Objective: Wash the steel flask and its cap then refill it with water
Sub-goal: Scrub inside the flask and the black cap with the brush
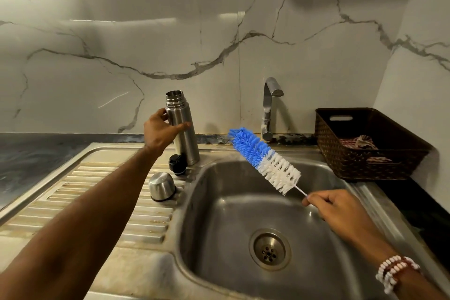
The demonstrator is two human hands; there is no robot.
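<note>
Beaded bracelet [394, 270] on right wrist, bottom right. Steel sink [219, 202] below, drain [269, 248] in basin floor. Right grip [333, 204] over the basin's right side, fingers curled, pinching the thin wire handle of a bottle brush [264, 157]. Brush slants up-left over the basin, white bristles nearer the hand, blue at the tip, touching nothing else.

Ribbed draining board [97, 190] left of basin, stained. Steel cap [162, 186] lies on it, mouth down and tilted, just beside the basin edge. Black stopper [177, 162] behind the cap, close to the flask base.

Steel flask [185, 139] at the sink's back-left corner, near upright, mouth open, no cap on. Base at the rim; can't tell if it rests or is lifted. Left grip [159, 133] wrapped round the flask's upper body, thumb across the front.

Tap [269, 107] behind the basin, no water visible. Dark woven basket [341, 153] on the right worktop, cloth [362, 142] inside. Dark worktop [29, 153] far left. Veined marble wall [219, 31] behind.
</note>
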